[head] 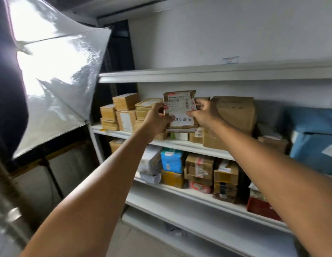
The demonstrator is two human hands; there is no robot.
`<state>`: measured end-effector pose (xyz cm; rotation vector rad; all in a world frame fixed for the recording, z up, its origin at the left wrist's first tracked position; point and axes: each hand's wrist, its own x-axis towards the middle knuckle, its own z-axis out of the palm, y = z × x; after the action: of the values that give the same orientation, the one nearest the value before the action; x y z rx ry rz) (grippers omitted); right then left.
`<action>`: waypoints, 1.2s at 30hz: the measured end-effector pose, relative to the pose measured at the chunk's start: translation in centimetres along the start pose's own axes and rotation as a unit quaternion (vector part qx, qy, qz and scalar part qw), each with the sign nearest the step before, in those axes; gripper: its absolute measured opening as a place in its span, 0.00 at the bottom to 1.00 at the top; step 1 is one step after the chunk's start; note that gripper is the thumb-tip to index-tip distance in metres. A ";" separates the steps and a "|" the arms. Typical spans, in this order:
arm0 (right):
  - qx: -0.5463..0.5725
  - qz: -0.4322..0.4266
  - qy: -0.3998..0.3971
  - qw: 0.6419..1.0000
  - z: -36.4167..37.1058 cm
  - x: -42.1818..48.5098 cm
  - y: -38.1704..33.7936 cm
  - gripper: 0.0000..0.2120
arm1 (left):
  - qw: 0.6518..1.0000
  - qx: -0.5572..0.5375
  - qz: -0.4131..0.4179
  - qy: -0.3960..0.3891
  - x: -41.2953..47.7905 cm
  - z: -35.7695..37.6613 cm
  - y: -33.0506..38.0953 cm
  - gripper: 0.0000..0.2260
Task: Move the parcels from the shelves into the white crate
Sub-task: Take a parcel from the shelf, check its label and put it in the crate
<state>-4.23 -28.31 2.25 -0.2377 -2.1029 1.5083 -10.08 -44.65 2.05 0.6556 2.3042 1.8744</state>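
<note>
A flat brown parcel (180,106) with a white shipping label and a printed slip stands upright in front of the middle shelf (182,143). My left hand (157,119) grips its left edge and my right hand (204,111) grips its right edge, fingers curled round the sides. Small brown cardboard parcels (124,112) are stacked on the shelf to the left. A large brown box (237,114) stands just right of my right hand. No white crate is in view.
The shelf below (180,188) holds a light blue packet (171,160), grey bags (150,162) and taped boxes (199,167). A big blue parcel (313,138) sits far right. The top shelf (198,73) shows bare. A silver reflector sheet (55,75) hangs at left.
</note>
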 end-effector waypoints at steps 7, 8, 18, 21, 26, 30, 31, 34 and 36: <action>0.036 -0.015 -0.097 0.995 11.8 2.2 -0.8 0.27 | 0.994 -0.023 -0.046 0.101 -1.1 -10.2 -3.1 0.28; 0.045 -0.015 -0.113 0.992 13.3 2.5 -0.9 0.28 | 0.992 -0.022 -0.050 0.116 -1.2 -11.4 -3.7 0.29; 0.121 -0.051 -0.317 0.939 26.2 6.2 0.9 0.27 | 0.963 0.011 -0.084 0.257 -1.9 -19.1 -8.8 0.35; 0.158 -0.052 -0.382 0.909 29.3 6.5 1.0 0.23 | 0.945 0.018 -0.099 0.313 -2.8 -20.3 -9.7 0.36; 0.173 -0.046 -0.479 0.859 34.2 4.4 1.5 0.23 | 0.902 0.016 -0.139 0.408 -6.3 -21.7 -11.5 0.30; 0.180 -0.031 -0.539 0.822 36.8 0.5 1.7 0.22 | 0.857 0.036 -0.174 0.483 -10.7 -21.5 -12.1 0.23; 0.182 -0.028 -0.551 0.814 37.2 -0.7 1.7 0.20 | 0.847 0.045 -0.184 0.497 -12.0 -21.5 -12.2 0.23; 0.182 -0.020 -0.586 0.789 37.9 -4.8 1.3 0.16 | 0.817 0.049 -0.211 0.535 -16.2 -21.1 -12.5 0.23; 0.185 -0.018 -0.605 0.774 38.1 -7.5 1.2 0.15 | 0.797 0.053 -0.225 0.559 -19.0 -20.5 -12.7 0.25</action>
<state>-17.82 -62.57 -10.05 1.2456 -2.4752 2.3318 -3.28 -72.52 -8.74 -1.2870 2.6920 2.1169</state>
